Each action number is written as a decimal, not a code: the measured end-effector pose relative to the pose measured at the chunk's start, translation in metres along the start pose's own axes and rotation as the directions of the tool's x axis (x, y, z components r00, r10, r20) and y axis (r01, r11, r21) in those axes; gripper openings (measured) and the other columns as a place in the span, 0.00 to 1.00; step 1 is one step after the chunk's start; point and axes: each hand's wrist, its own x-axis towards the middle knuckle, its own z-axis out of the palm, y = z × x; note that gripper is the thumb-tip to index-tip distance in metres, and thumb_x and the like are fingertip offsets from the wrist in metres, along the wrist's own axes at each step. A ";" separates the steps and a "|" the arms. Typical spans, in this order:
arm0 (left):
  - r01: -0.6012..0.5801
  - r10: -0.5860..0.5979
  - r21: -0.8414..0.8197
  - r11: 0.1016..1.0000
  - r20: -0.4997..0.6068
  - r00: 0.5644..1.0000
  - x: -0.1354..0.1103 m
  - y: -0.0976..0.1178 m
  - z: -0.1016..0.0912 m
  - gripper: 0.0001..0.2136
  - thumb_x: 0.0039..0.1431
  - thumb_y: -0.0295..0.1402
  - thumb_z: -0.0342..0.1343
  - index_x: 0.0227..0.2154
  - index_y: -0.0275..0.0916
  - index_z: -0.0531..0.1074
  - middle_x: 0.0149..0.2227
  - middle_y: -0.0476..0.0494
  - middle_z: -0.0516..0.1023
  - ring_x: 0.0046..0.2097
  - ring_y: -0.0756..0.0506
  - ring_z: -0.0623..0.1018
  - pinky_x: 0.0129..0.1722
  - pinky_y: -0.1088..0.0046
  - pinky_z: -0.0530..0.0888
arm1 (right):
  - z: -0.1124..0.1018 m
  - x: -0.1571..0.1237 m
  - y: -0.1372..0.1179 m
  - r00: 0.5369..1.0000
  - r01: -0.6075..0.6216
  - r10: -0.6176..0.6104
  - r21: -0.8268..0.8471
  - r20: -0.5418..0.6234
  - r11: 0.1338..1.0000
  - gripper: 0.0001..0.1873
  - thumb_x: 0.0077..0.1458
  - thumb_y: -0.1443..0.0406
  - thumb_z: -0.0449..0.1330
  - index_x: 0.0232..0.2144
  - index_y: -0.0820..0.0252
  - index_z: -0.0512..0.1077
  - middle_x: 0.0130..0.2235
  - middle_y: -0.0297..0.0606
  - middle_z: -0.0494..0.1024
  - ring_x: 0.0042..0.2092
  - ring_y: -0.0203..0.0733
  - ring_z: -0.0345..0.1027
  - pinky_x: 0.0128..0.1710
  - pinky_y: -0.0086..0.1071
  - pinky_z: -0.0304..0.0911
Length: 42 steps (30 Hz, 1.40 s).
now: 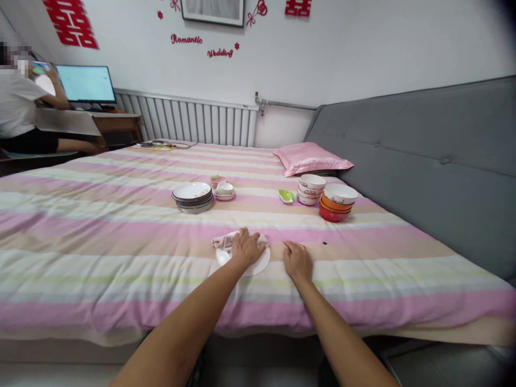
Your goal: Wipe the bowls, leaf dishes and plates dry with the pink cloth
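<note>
A white plate (263, 263) lies on the striped bedspread in front of me. My left hand (246, 248) presses a pale pink cloth (223, 242) onto it, fingers bent over the fabric. Part of the plate and cloth is hidden beneath that hand. Just right of the plate, my right hand (298, 260) rests on the bedspread with its fingers curled in, and nothing shows in them. A tiny dark piece (324, 243) lies to the right of this hand.
Beyond the plate stand stacked plates (192, 191), small white bowls (224, 188), a pink dish (218, 181) and a green leaf-shaped dish (286, 196). Patterned bowls (311, 189) and orange-red bowls (336, 206) are stacked at right, near a pink pillow (312, 157). A person (22, 102) sits far left.
</note>
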 end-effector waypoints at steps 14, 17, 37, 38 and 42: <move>0.238 -0.239 0.017 0.971 0.001 0.971 0.000 -0.051 -0.006 0.21 0.60 0.46 0.41 0.45 0.42 0.72 0.48 0.37 0.72 0.53 0.37 0.65 0.51 0.60 0.58 | -0.001 0.000 -0.001 1.000 -0.015 0.015 0.011 -0.005 1.000 0.18 0.56 0.68 0.50 0.45 0.59 0.74 0.47 0.37 0.77 0.50 0.41 0.66 0.52 0.32 0.57; 0.261 -0.260 0.010 0.965 -0.037 0.965 -0.006 -0.054 -0.006 0.20 0.60 0.45 0.41 0.43 0.39 0.73 0.46 0.35 0.73 0.52 0.37 0.66 0.50 0.60 0.59 | -0.001 0.000 -0.001 1.000 -0.012 0.012 0.012 -0.004 1.000 0.18 0.56 0.68 0.50 0.45 0.59 0.74 0.47 0.37 0.77 0.50 0.41 0.66 0.52 0.32 0.57; 0.139 -0.147 -0.048 0.989 -0.295 0.944 -0.066 -0.065 0.002 0.20 0.63 0.41 0.40 0.44 0.32 0.70 0.44 0.34 0.73 0.49 0.37 0.69 0.52 0.57 0.63 | -0.002 -0.003 -0.003 1.000 -0.025 0.025 -0.009 0.008 1.000 0.18 0.56 0.67 0.49 0.45 0.59 0.74 0.47 0.37 0.77 0.50 0.43 0.66 0.51 0.33 0.58; 0.131 -0.138 -0.044 0.990 -0.303 0.943 -0.069 -0.065 0.003 0.20 0.63 0.41 0.39 0.45 0.32 0.69 0.45 0.34 0.73 0.49 0.37 0.69 0.52 0.56 0.63 | -0.001 -0.003 -0.002 1.000 -0.026 0.026 -0.010 0.007 1.000 0.18 0.56 0.67 0.49 0.45 0.59 0.74 0.47 0.37 0.77 0.50 0.43 0.66 0.51 0.33 0.58; 0.101 -0.102 -0.020 0.995 -0.330 0.938 -0.081 -0.064 0.005 0.23 0.64 0.42 0.39 0.50 0.30 0.67 0.49 0.32 0.72 0.51 0.35 0.68 0.52 0.56 0.63 | 0.000 -0.003 -0.002 1.000 -0.029 0.029 -0.014 0.003 0.999 0.18 0.56 0.67 0.49 0.45 0.58 0.74 0.47 0.36 0.77 0.50 0.42 0.66 0.51 0.32 0.58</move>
